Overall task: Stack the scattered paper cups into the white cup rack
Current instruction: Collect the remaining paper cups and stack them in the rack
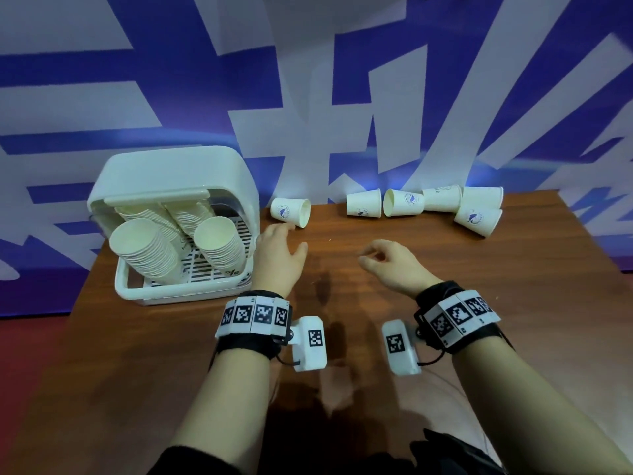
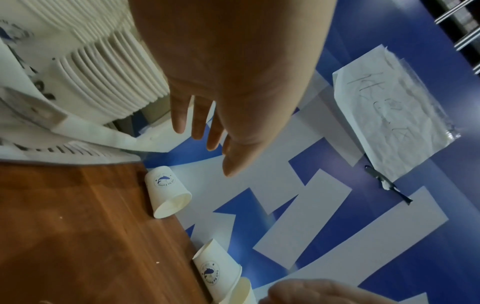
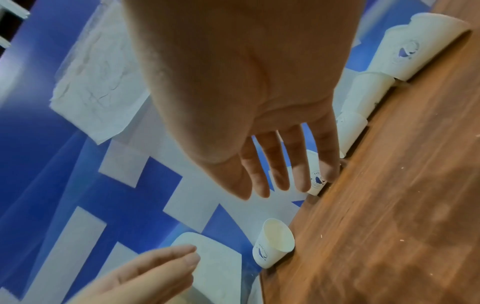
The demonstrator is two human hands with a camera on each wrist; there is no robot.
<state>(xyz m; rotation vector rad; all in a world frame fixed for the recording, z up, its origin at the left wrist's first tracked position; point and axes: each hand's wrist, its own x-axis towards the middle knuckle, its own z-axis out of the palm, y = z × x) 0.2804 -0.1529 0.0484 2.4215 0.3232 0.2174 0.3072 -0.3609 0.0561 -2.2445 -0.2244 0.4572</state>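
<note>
Palm-down, left hand fingers straight and empty beside lone cup, right hand loosely curled, empty

White, blue-logoed paper cups; brown wood table; blue-white wall

Left wrist view: cup rack cut by the left and top edges, its stacked cups motion-blurred. Right wrist view: fingers cover most of one cup; its printed lettering only partly legible.
</note>
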